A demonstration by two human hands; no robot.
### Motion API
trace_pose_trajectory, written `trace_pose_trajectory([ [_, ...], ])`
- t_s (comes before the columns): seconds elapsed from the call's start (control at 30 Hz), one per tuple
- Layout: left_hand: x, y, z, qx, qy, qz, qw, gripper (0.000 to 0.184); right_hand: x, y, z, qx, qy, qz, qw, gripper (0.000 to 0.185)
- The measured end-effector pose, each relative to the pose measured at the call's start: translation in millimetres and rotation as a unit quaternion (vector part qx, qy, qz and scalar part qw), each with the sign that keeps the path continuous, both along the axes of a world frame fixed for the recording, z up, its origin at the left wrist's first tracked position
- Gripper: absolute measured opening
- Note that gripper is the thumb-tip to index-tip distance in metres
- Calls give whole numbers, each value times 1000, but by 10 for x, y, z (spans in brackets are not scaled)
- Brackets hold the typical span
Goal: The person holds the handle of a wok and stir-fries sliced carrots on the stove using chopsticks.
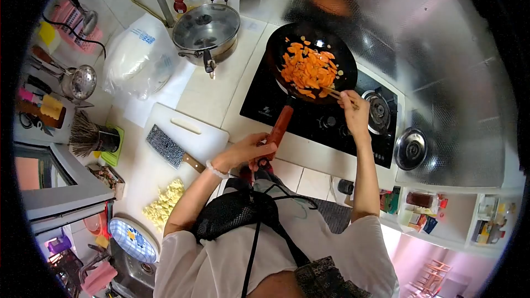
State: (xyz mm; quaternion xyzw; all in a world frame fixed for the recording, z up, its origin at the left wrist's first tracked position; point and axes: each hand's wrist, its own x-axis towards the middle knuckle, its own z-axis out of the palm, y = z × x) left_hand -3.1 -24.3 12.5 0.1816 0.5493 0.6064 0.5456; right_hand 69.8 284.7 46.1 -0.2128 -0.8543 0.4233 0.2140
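A black wok [348,69] stands on the left part of the black gas stove [259,99], with orange carrot slices [306,69] spread inside. My left hand [245,152] is closed round the end of the wok's reddish handle [281,124]; a pale bracelet is on that wrist. Over the wok's near right rim, my right hand [355,111] grips wooden chopsticks [333,92], whose tips reach into the carrots. Left of my left hand, a cleaver [167,146] with a wooden handle lies on the white cutting board [207,132].
A lidded pot [207,27] and a white plastic bag [138,58] stand behind the board. Chopped pale yellow food [164,204] lies on the counter near a patterned plate [132,240] and the sink [130,270]. A metal lid [411,148] is right of the stove.
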Motion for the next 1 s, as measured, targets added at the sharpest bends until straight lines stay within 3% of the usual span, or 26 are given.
trace_pose_trajectory([
  [0.03,-6,-28,1,0,1,0,1000,45,1,-44,51,-47,22,-19,998,26],
  [0.13,-2,-105,-46,-10,5,-18,1000,42,24,-107,113,-9,46,-38,998,26],
  [0.27,3,-166,-71,4,9,-35,999,38,-41,48,-273,-29,17,13,999,25],
  [0.4,46,-227,30,-10,12,-25,1000,39,32,-88,16,42,7,-35,998,25],
  [0.5,19,-272,24,-19,15,-32,999,42,173,-290,264,42,40,-50,997,26],
  [0.57,2,-310,-22,-18,3,-29,999,43,310,-378,320,-25,121,-75,989,27],
  [0.73,-91,-485,11,-49,49,-34,997,47,768,-505,456,-21,135,-100,986,27],
  [0.87,-119,-793,-76,-18,37,60,997,43,1227,-608,486,-131,222,-147,955,28],
  [1.0,18,-1146,-140,15,25,156,987,43,1706,-587,467,-140,282,-198,928,32],
])
